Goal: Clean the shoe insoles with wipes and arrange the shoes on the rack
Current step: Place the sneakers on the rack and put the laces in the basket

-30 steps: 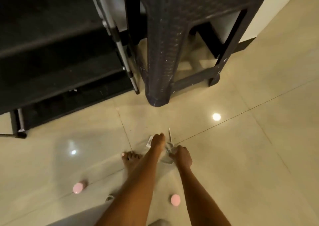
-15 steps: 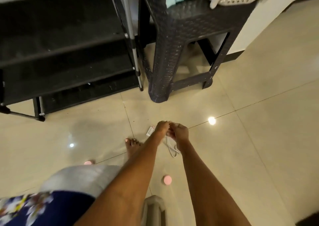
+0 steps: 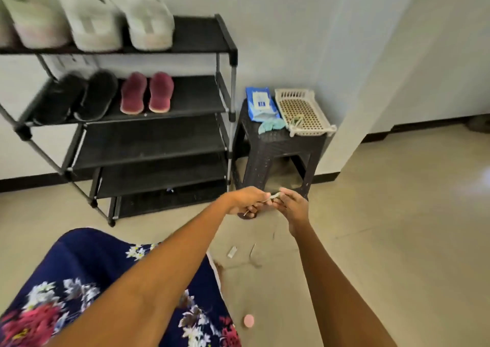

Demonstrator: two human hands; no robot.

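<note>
My left hand and my right hand meet in front of me above the floor, both pinching a small pale crumpled scrap between their fingertips. The black shoe rack stands at the left. Its top shelf carries white sneakers. The second shelf holds a black pair and a maroon pair. The lower shelves show no shoes. A blue pack of wipes lies on the dark stool right of the rack.
A cream perforated tray and a crumpled teal wipe share the stool top. Small white scraps and a pink round thing lie on the tiled floor. A wall corner juts out at the right.
The view has swung up from the floor to the rack and stool. Both hands have lifted off the floor together, still holding the small pale scrap between them.
</note>
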